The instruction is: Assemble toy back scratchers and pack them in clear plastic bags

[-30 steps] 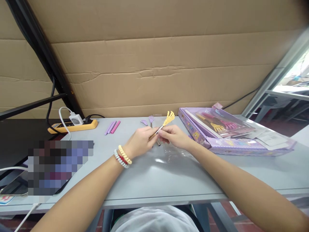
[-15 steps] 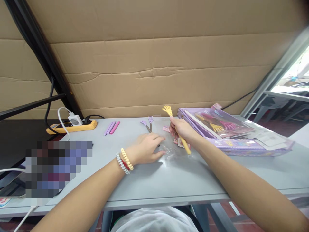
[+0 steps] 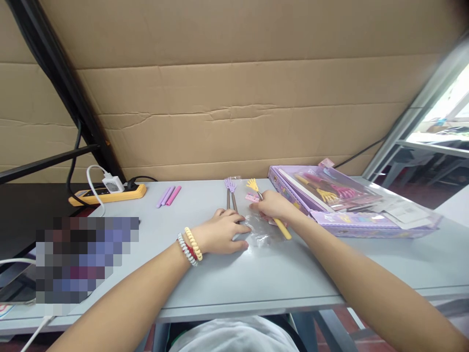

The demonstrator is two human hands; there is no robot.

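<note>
L hand (image 3: 221, 233), fingers spread, lies over near ends of 2 purple scratchers (image 3: 233, 196) on tabletop (image 3: 256, 283). R hand (image 3: 274, 204) covers yellow scratcher's (image 3: 282, 228) mid-shaft, head beyond fingers; can't tell if pinching.

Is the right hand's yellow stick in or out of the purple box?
Out: the yellow stick, at the right hand, is left of the purple box.

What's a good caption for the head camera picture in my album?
Left hand across two purple back scratchers, right hand over a yellow one, near a purple box.
</note>
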